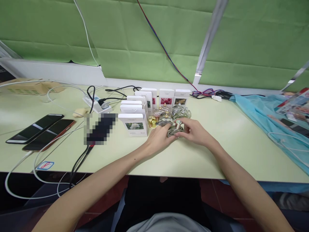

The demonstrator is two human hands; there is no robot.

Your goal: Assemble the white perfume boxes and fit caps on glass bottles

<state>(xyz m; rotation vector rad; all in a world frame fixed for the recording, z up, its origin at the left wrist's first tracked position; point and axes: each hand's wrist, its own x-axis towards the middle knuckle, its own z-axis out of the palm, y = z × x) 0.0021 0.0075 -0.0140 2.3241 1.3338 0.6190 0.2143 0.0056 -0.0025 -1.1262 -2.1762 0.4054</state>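
Several round clear glass bottles stand grouped at the middle of the table. My left hand has its fingers around the left side of the nearest bottle. On that bottle's right, my right hand pinches a small silvery cap at its top between thumb and finger. Part of the bottle is hidden by my fingers. Small gold caps lie left of the bottles, beside a white box with a flower picture. More white boxes stand behind.
Two phones and white cables lie on the left of the table, near a power strip. A blue cloth covers the right side. Bundled wires run along the back edge.
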